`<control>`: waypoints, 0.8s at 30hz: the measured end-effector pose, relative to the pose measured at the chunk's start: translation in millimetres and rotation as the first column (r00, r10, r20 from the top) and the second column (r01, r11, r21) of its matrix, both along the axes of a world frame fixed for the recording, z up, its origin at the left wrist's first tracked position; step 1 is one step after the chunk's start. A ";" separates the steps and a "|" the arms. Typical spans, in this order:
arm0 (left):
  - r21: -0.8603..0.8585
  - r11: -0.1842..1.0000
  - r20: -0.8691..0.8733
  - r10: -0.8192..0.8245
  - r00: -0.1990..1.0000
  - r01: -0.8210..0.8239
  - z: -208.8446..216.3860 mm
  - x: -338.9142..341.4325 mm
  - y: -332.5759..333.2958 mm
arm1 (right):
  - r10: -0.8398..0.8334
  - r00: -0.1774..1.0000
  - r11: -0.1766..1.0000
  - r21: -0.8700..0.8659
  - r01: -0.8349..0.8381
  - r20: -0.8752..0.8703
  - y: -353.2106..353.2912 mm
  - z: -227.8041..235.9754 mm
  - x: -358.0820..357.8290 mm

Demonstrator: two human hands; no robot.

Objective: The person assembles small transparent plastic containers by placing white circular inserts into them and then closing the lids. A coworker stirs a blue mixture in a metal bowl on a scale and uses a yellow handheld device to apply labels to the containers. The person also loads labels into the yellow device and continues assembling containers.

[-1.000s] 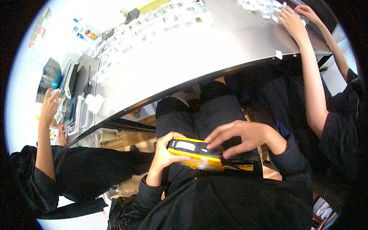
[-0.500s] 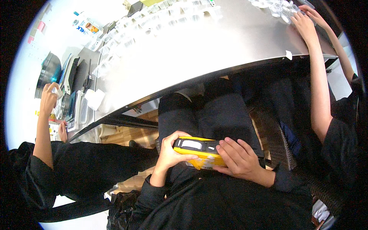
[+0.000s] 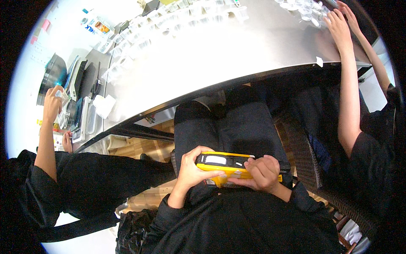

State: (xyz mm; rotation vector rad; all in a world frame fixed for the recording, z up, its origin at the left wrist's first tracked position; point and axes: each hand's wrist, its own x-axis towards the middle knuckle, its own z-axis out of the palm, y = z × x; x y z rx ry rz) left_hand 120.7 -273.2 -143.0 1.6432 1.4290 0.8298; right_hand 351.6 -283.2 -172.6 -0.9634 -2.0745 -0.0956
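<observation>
A yellow-and-black label maker (image 3: pixel 231 171) is held low over my lap, with a pale oblong window in its black side. My left hand (image 3: pixel 195 167) grips its left end, thumb along the near side and fingers behind. At the other end my right hand (image 3: pixel 263 172) is closed, its fingers curled over the black side and its thumb beneath along the near edge. What the right fingertips press on is hidden. A small yellow part (image 3: pixel 280 178) shows just past the right hand.
A steel table (image 3: pixel 203 63) stretches ahead, with rows of clear plastic cups (image 3: pixel 177 23) along its far side. Small lids (image 3: pixel 311 12) lie far right, near a co-worker's hands (image 3: pixel 339 27). At left another person's hand (image 3: pixel 53 103) works beside a white scale (image 3: pixel 79 134) and metal bowl (image 3: pixel 54 76).
My right hand has gone from lying flat with fingers stretched to curled around the right end. The label maker has shifted slightly right. The left co-worker's hand moved slightly.
</observation>
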 end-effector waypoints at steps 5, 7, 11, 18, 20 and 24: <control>0.058 0.998 -0.009 0.001 1.000 -0.001 7.6 -1.2 -1.0 | 0.062 0.998 0.995 -0.078 -0.060 0.030 1.3 25.8 -0.2; 0.151 0.988 -0.051 -0.007 0.999 0.014 18.0 -3.4 -1.3 | 0.142 0.990 0.959 -0.251 -0.134 0.015 6.0 50.4 5.8; 0.432 0.886 -0.132 -0.125 0.983 0.171 42.3 -9.8 -2.9 | 0.304 0.950 0.741 -0.610 -0.281 -0.068 14.3 93.8 19.9; 0.643 0.591 -0.403 -0.280 0.872 0.487 58.7 -20.8 -12.9 | 0.369 0.923 0.835 -0.475 -0.277 0.112 2.6 93.0 17.4; 0.691 0.462 -0.509 -0.236 0.828 0.556 60.2 -21.8 -17.2 | 0.397 0.917 0.828 -0.439 -0.348 0.022 4.2 88.9 18.0; 0.693 0.420 -0.548 -0.222 0.806 0.586 60.6 -22.5 -10.2 | 0.532 0.836 0.703 -0.478 -0.527 -0.138 22.4 85.6 15.1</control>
